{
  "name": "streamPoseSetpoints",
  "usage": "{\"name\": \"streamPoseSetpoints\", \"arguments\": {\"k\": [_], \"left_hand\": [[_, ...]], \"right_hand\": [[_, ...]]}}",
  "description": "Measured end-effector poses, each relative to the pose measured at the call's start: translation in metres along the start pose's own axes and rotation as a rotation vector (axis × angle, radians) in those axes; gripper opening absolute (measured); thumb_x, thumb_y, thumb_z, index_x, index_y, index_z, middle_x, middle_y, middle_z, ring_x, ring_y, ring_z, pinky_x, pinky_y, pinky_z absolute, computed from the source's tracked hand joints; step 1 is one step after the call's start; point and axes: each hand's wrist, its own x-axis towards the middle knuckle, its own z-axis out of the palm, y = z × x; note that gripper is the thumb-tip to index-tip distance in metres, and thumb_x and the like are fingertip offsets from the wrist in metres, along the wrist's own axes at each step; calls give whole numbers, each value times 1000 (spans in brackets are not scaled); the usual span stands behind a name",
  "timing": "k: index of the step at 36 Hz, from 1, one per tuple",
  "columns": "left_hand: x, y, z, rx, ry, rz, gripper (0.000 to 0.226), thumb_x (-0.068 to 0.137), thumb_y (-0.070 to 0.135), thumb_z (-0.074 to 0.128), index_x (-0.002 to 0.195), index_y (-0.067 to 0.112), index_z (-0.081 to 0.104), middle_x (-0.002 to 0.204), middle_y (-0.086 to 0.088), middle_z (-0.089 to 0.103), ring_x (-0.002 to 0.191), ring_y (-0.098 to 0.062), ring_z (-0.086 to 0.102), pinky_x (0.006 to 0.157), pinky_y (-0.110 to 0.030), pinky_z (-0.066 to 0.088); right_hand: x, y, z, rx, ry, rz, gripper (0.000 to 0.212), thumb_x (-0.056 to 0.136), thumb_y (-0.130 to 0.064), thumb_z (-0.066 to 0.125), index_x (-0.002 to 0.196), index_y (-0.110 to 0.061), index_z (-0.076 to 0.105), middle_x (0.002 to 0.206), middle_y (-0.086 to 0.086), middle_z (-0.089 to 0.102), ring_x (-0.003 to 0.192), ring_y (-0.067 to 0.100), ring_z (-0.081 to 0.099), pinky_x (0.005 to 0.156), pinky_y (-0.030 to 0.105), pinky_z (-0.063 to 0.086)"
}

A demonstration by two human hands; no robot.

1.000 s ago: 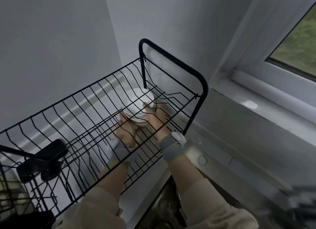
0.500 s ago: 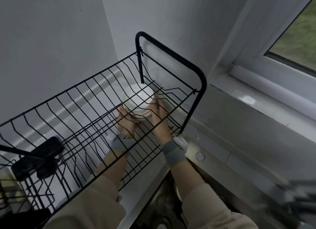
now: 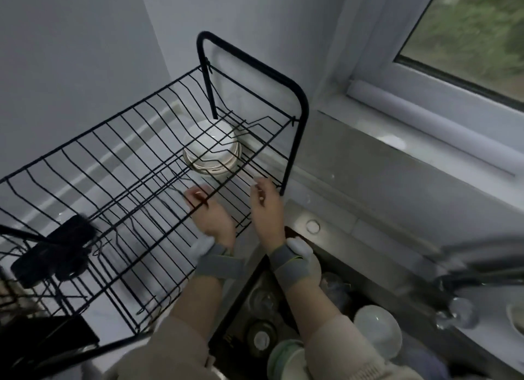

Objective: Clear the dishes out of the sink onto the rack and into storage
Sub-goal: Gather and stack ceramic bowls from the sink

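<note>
A stack of white bowls point(image 3: 212, 148) sits upside down on the lower shelf of the black wire rack point(image 3: 299, 116), at its far right end, seen through the upper tier's wires. My left hand point(image 3: 208, 209) is under the upper tier, a short way in front of the bowls, fingers apart and holding nothing. My right hand point(image 3: 268, 206) hovers just outside the rack's right front corner, also holding nothing. The sink point(image 3: 334, 255) at the lower right holds several dishes, among them a white bowl point(image 3: 378, 330) and a pale green-rimmed dish point(image 3: 283, 358).
A tap point(image 3: 465, 277) reaches over the sink from the right. A black utensil holder point(image 3: 54, 249) hangs at the rack's left end. The white wall is behind the rack, and a window sill point(image 3: 419, 141) runs along the right.
Both hands held the stack of bowls on the rack's lower shelf. Now they have let go and drawn back toward me, leaving the bowls on the shelf.
</note>
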Motion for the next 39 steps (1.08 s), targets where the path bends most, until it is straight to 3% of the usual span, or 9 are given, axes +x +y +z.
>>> {"name": "streamPoseSetpoints", "arguments": {"k": [3, 6, 13, 17, 21, 25, 29, 32, 39], "left_hand": [[-38, -3, -9, -25, -116, 232, 16, 100, 17, 45, 88, 11, 52, 66, 12, 48, 60, 7, 48, 55, -7, 33], [-70, -19, -17, 18, -264, 308, 22, 98, 19, 44, 78, 13, 50, 63, 8, 48, 58, 1, 45, 53, -12, 32], [-133, -69, -55, 209, -553, 208, 35, 101, 20, 44, 66, 16, 42, 59, 6, 41, 53, -1, 37, 51, -11, 31], [-154, -95, -77, 312, -755, 26, 31, 101, 24, 45, 78, 4, 51, 72, -8, 55, 68, -18, 49, 61, -28, 35], [-173, -118, -93, 536, -955, -92, 11, 99, 28, 50, 99, 18, 55, 93, 0, 58, 83, -19, 53, 68, -29, 37], [-191, -133, -102, 622, -1073, -150, 35, 94, 34, 60, 116, 7, 57, 107, -6, 64, 106, -27, 59, 88, -33, 45], [-201, -143, -113, 861, -1116, 48, 55, 86, 43, 67, 129, 11, 50, 128, -11, 56, 121, -30, 50, 101, -37, 40], [-199, -152, -122, 1132, -1217, 218, 53, 89, 31, 62, 137, 15, 46, 139, -14, 47, 127, -34, 44, 104, -38, 36], [-198, -160, -126, 1208, -1173, 354, 48, 88, 7, 47, 136, 17, 48, 139, -15, 47, 126, -34, 45, 102, -35, 35]], "right_hand": [[-25, 8, -12, -86, 114, -30, 25, 99, -13, 45, 121, -13, 57, 112, 4, 58, 95, 16, 56, 80, 23, 44], [-56, 23, -28, -135, 223, -25, 23, 98, -12, 44, 116, -11, 58, 109, 4, 60, 94, 15, 55, 77, 22, 42], [-136, 88, -69, -298, 270, 134, 25, 95, -12, 49, 118, -13, 58, 106, 6, 61, 102, 21, 55, 84, 25, 42], [-175, 119, -88, -348, 263, 242, 23, 94, -12, 48, 115, -17, 57, 97, 2, 58, 100, 22, 55, 74, 29, 43], [-210, 137, -109, -419, 283, 291, 18, 93, -11, 50, 108, -10, 60, 107, 10, 62, 104, 26, 54, 82, 33, 44], [-234, 142, -127, -492, 322, 297, 19, 91, -8, 53, 109, -6, 61, 108, 12, 61, 103, 28, 53, 87, 34, 42], [-253, 143, -145, -611, 341, 314, 29, 82, -8, 61, 111, -3, 62, 107, 17, 60, 102, 35, 52, 90, 41, 41], [-267, 149, -154, -696, 332, 480, 43, 79, -22, 64, 119, -9, 59, 117, 14, 55, 114, 33, 48, 95, 42, 39], [-279, 160, -160, -558, 306, 730, 66, 75, -44, 67, 132, -20, 44, 137, 8, 39, 130, 31, 32, 103, 46, 34]]}}
